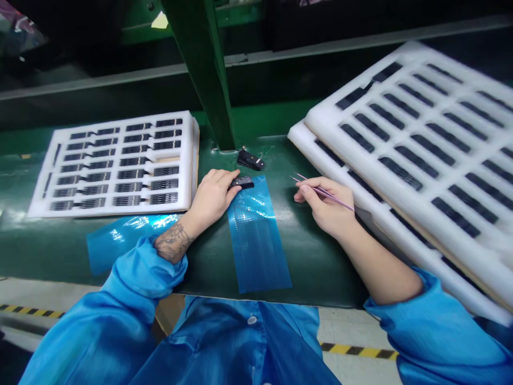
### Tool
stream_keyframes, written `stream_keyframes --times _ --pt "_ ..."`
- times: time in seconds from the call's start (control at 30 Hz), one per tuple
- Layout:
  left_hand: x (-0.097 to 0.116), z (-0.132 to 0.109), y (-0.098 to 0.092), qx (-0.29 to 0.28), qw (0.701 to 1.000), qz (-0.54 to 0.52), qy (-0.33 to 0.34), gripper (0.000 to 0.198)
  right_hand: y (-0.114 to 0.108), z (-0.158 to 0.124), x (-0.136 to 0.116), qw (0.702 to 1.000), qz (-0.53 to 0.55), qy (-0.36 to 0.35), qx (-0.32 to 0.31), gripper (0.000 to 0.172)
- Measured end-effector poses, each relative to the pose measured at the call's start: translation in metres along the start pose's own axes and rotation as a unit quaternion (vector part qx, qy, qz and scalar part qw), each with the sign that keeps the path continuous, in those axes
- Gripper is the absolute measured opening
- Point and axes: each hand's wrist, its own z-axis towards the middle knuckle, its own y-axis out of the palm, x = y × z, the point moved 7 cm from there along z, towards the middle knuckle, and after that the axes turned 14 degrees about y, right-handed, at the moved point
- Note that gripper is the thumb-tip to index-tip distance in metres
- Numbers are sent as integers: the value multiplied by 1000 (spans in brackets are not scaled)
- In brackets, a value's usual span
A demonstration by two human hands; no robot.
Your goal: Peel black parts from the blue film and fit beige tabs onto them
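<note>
My left hand [214, 195] grips a small black rectangular part [243, 183] between thumb and fingers, over the top end of a blue plastic sheet [260, 246]. Small dots in rows run across that sheet. Just beyond the held part lies a loose stack of similar black parts [250, 160]. In my right hand [326, 203] is a pair of pinkish tweezers [320, 191], pinched between thumb and fingers. Their tips point left, apart from each other, and touch nothing; the blue sheet is to their left.
A white foam tray [187, 160] with rows of black parts stands at the left. Larger stacked foam trays [320, 115] fill the right side. A second blue sheet [120, 240] lies beneath my left forearm. A green post [204, 69] rises at the bench's back edge.
</note>
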Motion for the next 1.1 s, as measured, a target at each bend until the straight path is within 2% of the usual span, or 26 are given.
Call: stream_keyframes --times 0.13,0.27,0.5,0.6,0.7,0.77,0.83,0.93,1.0,1.1 --pt "6 -5 0 21 999 -3 50 31 -1 0 -1 1000 -14 3 4 28" --pt "11 -8 -2 40 996 -29 72 28 -1 -1 -3 1000 -21 2 11 24" --pt "28 -20 -6 83 984 44 154 19 -3 -5 -7 999 -47 -6 19 26" --pt "33 -22 0 62 986 33 152 16 -3 -3 -5 997 -57 -18 38 27" --pt "39 -23 -3 30 991 0 132 15 9 2 -12 992 -91 -77 45 21" --pt "39 -27 -25 57 990 -18 127 15 22 3 -25 977 -130 -165 50 14" --pt "24 -36 -60 106 991 5 85 18 34 0 -38 954 -153 -253 50 9" --pt "-34 -52 -112 133 985 94 -61 28 43 -1 -45 938 -156 -307 33 7" --pt "-75 -55 -128 85 982 119 -118 32 41 2 -42 944 -150 -293 29 8" --pt "-113 -48 -125 -17 988 108 -108 32 34 8 -32 957 -148 -248 27 10"
